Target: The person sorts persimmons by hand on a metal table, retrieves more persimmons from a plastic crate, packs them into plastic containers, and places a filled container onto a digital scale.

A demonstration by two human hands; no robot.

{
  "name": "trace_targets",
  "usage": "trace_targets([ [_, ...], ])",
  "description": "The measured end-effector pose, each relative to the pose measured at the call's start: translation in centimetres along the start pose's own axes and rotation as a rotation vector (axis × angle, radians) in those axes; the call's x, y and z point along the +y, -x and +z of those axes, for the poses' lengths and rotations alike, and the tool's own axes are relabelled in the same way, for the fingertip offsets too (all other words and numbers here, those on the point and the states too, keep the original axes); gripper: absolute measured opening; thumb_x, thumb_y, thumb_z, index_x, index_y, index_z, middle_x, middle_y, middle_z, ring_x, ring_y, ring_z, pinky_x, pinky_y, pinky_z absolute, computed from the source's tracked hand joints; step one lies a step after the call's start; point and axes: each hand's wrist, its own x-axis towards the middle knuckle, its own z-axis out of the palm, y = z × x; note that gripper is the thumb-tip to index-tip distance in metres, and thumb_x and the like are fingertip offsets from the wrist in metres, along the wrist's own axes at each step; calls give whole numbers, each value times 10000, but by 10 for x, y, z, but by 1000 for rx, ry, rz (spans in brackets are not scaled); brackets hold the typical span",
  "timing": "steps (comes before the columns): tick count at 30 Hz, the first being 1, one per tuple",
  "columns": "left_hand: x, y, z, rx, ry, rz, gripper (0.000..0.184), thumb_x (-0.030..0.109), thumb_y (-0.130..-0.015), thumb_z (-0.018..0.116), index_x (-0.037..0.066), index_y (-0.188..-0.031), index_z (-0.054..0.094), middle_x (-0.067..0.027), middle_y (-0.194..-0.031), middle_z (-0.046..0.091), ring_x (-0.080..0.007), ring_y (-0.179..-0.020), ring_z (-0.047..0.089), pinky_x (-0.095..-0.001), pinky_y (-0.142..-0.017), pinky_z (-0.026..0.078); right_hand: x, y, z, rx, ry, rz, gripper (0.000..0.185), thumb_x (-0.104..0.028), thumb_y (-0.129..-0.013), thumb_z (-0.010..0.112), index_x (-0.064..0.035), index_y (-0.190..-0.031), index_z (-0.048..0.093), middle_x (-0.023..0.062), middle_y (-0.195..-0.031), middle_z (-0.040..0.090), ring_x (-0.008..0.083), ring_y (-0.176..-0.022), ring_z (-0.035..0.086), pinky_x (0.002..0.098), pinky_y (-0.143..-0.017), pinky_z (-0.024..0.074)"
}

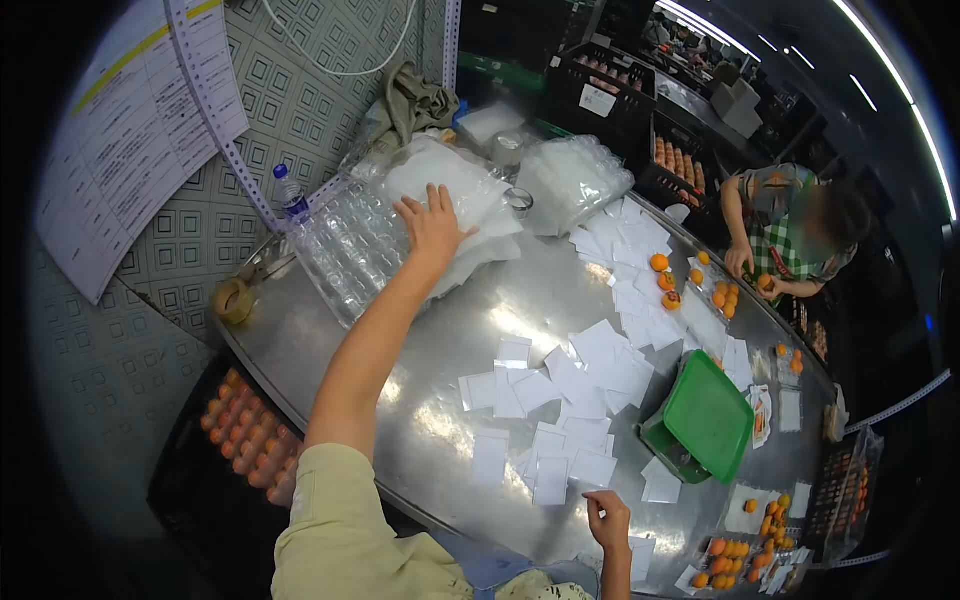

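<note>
My left hand (432, 232) reaches far forward and lies with spread fingers on a stack of thin white sheets (455, 180). Beneath and left of that stack are clear plastic trays (345, 240) with rows of round hollows. Low on the right, my right hand (608, 520) hovers by the near table edge, fingers curled together. Whether anything small is between them is hidden. Just beyond it, square white cards (550, 478) lie scattered and overlapping on the metal table (450, 440).
A green-lidded box (708, 415) stands right of the cards. Orange fruits (728, 560) sit in groups along the right side. Across the table a person (790, 230) handles fruit. Tape (233, 300) and a bottle (290, 190) are left; a crate of packed fruit (245, 435) stands below.
</note>
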Motion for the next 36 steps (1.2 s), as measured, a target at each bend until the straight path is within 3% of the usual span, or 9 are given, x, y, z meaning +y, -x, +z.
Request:
trace_targets([
  [2,-2,3,-8,-49,19,46,930,644,-723,600,71,-1401,320,-183,-1428,332,-510,-1136,442,-582,-955,314,10,7,7,-30,0,20,128,17,-758,621,-61,-845,674,106,-799,645,231,-659,625,294,-574,500],
  [11,-46,41,-1,-17,142,244,869,648,-727,589,239,-1433,292,-276,-1379,332,-448,-1111,447,-502,-969,297,17,5,31,-96,-20,-4,127,-6,-779,619,-64,-873,682,106,-821,649,211,-632,632,283,-573,507],
  [14,-47,44,3,50,130,258,822,635,-739,583,245,-1416,328,-264,-1390,323,-449,-1136,427,-506,-982,286,22,3,36,-141,2,-68,136,-9,-780,618,-67,-884,682,102,-822,651,212,-635,635,287,-576,510],
  [17,-35,38,-28,-150,161,145,772,624,-758,571,211,-1384,383,-261,-1387,330,-470,-1169,402,-523,-991,290,17,0,33,-158,11,-52,148,-8,-779,618,-76,-893,684,98,-827,653,214,-646,641,289,-580,514],
  [21,-28,23,-22,-132,325,164,766,664,-770,520,163,-1343,434,-217,-1378,383,-469,-1241,343,-607,-986,271,26,9,34,-184,105,-14,131,-58,-800,613,-107,-897,686,77,-839,659,211,-674,646,301,-605,518],
  [24,-29,24,-22,45,480,277,632,479,-816,569,61,-1280,471,-219,-1292,461,-417,-1176,426,-512,-971,328,27,14,30,-185,101,-48,141,-119,-801,565,-124,-908,656,68,-863,626,265,-783,614,363,-663,493],
  [27,-24,59,-48,231,572,359,500,293,-861,618,-41,-1216,508,-221,-1205,540,-365,-1111,508,-417,-956,385,27,28,26,-86,52,-107,156,-98,-787,550,-115,-905,650,63,-864,624,263,-797,617,370,-669,500],
  [30,-13,108,-65,279,611,420,400,205,-887,591,-16,-1211,510,-179,-1187,547,-333,-1100,506,-412,-943,384,27,48,23,-44,78,-94,142,-92,-780,577,-102,-905,643,47,-854,618,252,-762,618,354,-635,502],
  [36,47,245,-63,25,991,456,326,80,-873,581,-11,-1182,530,-148,-1171,559,-276,-1084,521,-364,-934,396,46,117,4,52,52,-88,144,-93,-777,581,-102,-906,644,43,-860,611,242,-753,621,349,-625,502],
])
